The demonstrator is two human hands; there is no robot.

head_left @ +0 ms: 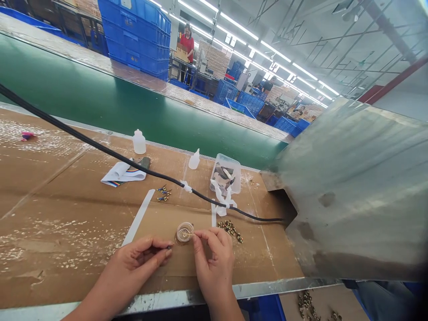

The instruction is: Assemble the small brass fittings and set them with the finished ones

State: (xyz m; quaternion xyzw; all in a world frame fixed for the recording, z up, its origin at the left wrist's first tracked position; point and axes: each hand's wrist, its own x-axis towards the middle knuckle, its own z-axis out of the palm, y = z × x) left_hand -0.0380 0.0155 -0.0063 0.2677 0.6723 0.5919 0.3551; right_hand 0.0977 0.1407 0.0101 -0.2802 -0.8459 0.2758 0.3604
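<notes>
My left hand is closed in a pinch on a small dark piece, too small to name. My right hand pinches a thin light stick, like a toothpick, whose tip reaches over a small round clear dish. The dish stands on the cardboard-covered bench between my two hands. To the right of the dish, just beyond my right hand, lies a pile of small brass-coloured parts. Farther back on the left are several similar parts with blue on them.
A black cable runs across the bench to a metal housing at right. Two white bottles, a striped cloth and a clear plastic box stand at the back. Beyond is a green conveyor belt.
</notes>
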